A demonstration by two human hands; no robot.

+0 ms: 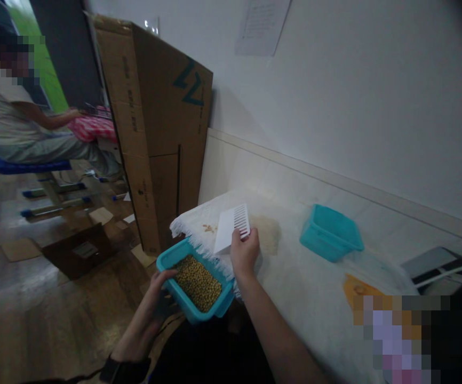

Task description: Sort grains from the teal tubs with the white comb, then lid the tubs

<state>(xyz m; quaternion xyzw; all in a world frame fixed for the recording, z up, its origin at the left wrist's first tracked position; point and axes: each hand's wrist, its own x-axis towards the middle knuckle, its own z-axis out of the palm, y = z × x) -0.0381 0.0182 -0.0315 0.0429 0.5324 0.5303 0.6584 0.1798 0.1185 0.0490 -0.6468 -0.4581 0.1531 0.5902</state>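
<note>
My left hand (161,293) grips the near-left rim of a turquoise plastic tub (194,313), thumb over the edge. Inside the tub lie many small yellowish-green beans (199,281). The tub is held at the table's front edge, tilted in view. My right hand (246,250) is closed on the slotted end of a flat white plastic scraper (231,228), above a white fringed cloth (199,216). A few brownish bits (209,229) lie on the cloth to the left of the scraper. Just right of my right hand, a patch of pale grains (266,234) is spread out.
A second turquoise tub (331,234) stands on the white table (291,298) to the right. Beyond it are an orange item (361,290) and a dark-grey object (435,266). A tall cardboard box (167,122) rises at the left. Another person (10,112) sits farther left.
</note>
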